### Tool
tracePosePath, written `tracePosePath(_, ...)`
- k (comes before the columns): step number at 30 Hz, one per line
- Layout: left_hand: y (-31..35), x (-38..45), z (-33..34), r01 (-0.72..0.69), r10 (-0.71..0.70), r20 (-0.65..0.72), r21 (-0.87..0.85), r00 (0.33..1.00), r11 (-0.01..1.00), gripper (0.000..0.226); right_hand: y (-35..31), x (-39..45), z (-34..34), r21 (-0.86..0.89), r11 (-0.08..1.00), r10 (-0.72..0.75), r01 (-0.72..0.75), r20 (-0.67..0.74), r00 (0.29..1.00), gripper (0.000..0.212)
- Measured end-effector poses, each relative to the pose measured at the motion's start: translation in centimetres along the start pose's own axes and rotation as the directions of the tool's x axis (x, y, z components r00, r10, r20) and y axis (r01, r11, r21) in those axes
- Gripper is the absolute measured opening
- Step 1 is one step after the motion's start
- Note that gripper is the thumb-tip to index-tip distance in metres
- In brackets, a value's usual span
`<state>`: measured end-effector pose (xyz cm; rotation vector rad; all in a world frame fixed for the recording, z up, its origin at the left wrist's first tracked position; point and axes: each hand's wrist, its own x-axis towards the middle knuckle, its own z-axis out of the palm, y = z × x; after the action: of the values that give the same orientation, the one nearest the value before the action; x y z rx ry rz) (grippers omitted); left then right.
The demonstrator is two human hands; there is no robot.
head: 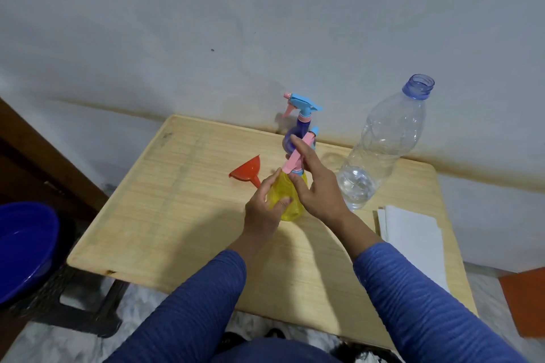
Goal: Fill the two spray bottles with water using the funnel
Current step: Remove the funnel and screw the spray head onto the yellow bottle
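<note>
Left hand (265,206) grips the yellow bottle (290,200); right hand (317,186) pinches its pink sprayer (296,158), hiding the purple bottle (295,138); funnel (247,172) just left, water bottle (380,144) right

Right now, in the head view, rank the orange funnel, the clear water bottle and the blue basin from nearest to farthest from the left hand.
1. Orange funnel: on the table just beyond the left hand, to its left.
2. Clear water bottle: standing to the right, past the yellow spray bottle.
3. Blue basin: off the table, far left.
</note>
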<state>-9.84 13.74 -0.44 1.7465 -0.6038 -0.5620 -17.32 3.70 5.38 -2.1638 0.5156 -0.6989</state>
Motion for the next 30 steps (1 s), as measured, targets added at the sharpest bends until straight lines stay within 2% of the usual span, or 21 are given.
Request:
tracePosePath(4, 0.2, 0.1, 0.0, 0.002, -0.002, -0.002, 0.034, 1.000, 0.999, 0.056, -0.2, 0.7, 0.7, -0.011, 0.998, 0.066, -0.067, -0.097, 0.993, 0.066)
tracePosePath(7, 0.4, 0.1, 0.0, 0.013, -0.013, -0.004, 0.041, 1.000, 0.999, 0.057, -0.4, 0.5, 0.6, 0.013, 0.999, 0.041, -0.041, -0.041, 0.998, 0.079)
tracePosePath(9, 0.4, 0.1, 0.0, 0.009, -0.008, -0.007, 0.039, 1.000, 0.999, 0.059, -0.5, 0.1, 0.5, -0.025, 1.000, 0.013, -0.014, -0.018, 1.000, 0.079)
tracePosePath(13, 0.2, 0.3, 0.1, 0.025, -0.025, -0.006, 0.065, 1.000, 0.998, 0.056, -0.6, 0.7, 1.1, -0.001, 0.997, 0.071, -0.071, -0.089, 0.994, 0.078)
tracePosePath(15, 0.2, 0.4, 0.2, 0.041, -0.041, -0.011, 0.072, 0.999, 0.997, 0.055, -0.6, 0.8, 1.0, 0.006, 0.996, 0.094, -0.094, -0.052, 0.994, 0.082)
tracePosePath(18, 0.3, 0.4, 0.2, 0.045, -0.044, -0.016, 0.075, 0.999, 0.996, 0.056, -0.7, 0.3, 0.5, -0.027, 0.999, 0.047, -0.047, -0.016, 0.999, 0.080)
tracePosePath(23, 0.2, 0.6, 0.1, 0.036, -0.036, -0.006, 0.090, 0.999, 0.995, 0.054, -0.7, 0.3, 1.0, -0.018, 0.999, 0.041, -0.044, -0.133, 0.990, 0.072)
tracePosePath(27, 0.1, 1.0, -0.2, 0.008, -0.009, 0.007, 0.115, 1.000, 0.993, 0.053, -0.4, 0.4, 1.3, -0.019, 0.996, 0.087, -0.090, -0.138, 0.987, 0.075)
tracePosePath(28, 0.1, 1.0, -0.2, 0.008, -0.008, 0.002, 0.115, 1.000, 0.993, 0.054, -0.4, 0.1, 1.5, -0.027, 0.994, 0.101, -0.107, -0.172, 0.980, 0.076)
tracePosePath(30, 0.2, 0.8, 0.0, 0.012, -0.011, -0.008, 0.105, 1.000, 0.994, 0.054, -0.3, -0.5, 2.1, -0.129, 0.981, 0.097, -0.147, -0.330, 0.939, 0.080)
